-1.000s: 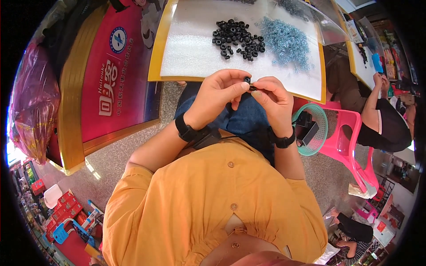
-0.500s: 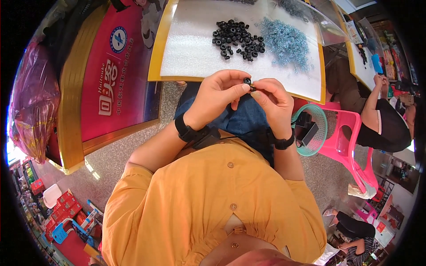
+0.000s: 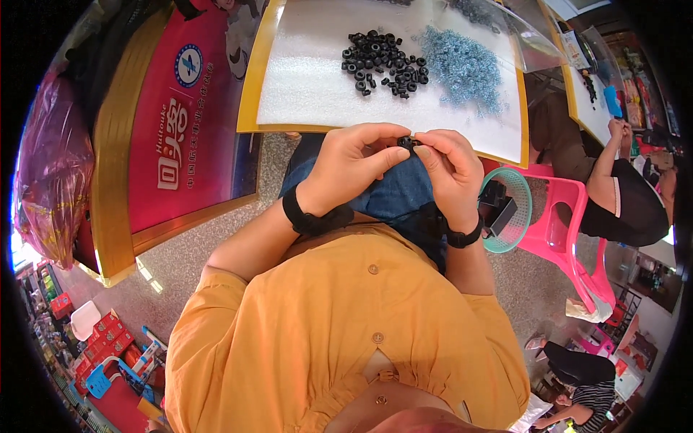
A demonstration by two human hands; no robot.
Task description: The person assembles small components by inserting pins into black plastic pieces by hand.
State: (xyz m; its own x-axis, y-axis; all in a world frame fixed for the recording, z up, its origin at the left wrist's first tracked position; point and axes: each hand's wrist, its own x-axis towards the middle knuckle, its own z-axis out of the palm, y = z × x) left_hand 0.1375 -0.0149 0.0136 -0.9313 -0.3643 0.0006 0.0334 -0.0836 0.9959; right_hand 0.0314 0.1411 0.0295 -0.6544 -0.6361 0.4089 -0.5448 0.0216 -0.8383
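Between my two hands, in front of the table's near edge, is a small black round piece (image 3: 407, 143), perhaps more than one part. My left hand (image 3: 354, 160) grips its left side between thumb and index finger. The fingertips of my right hand (image 3: 453, 169) pinch its right side, partly hiding it. On the white tabletop (image 3: 307, 94) beyond lies a loose pile of black round pieces with holes (image 3: 375, 54). To its right spreads a heap of tiny clear-blue pieces (image 3: 465, 68), too small to make out singly.
The table has a raised yellow edge (image 3: 249, 79). A clear plastic sheet (image 3: 530, 43) leans over its far right corner. A green mesh basket (image 3: 527, 209) holding dark boxes and a pink plastic chair (image 3: 567, 216) stand to the right. Another person (image 3: 624, 195) sits at a neighbouring table.
My fingertips have closed in around the black piece, which has turned and shifted slightly right and down. My left index finger now lies straighter over it. The piles look the same.
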